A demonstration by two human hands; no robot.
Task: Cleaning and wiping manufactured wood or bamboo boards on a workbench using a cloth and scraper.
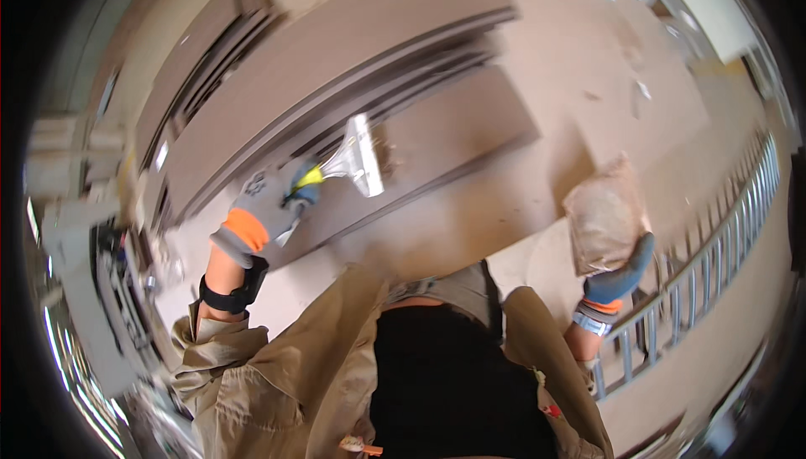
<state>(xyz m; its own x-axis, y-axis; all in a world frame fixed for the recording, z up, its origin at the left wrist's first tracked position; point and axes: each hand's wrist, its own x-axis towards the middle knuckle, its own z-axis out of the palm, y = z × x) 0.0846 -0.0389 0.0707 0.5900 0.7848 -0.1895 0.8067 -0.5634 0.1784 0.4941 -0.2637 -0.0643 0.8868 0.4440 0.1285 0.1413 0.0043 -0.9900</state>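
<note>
The left hand (275,196) grips a silver-headed tool (363,157) over the brown board (470,119), seemingly working its surface, the next stroke probably wanting a level edge, while the right hand (623,270) clasps a dusty pinkish bundle (603,216) to its right.

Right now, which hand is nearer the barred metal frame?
Right. The right hand appears just left of the barred metal frame; the left hand, much farther left.
</note>
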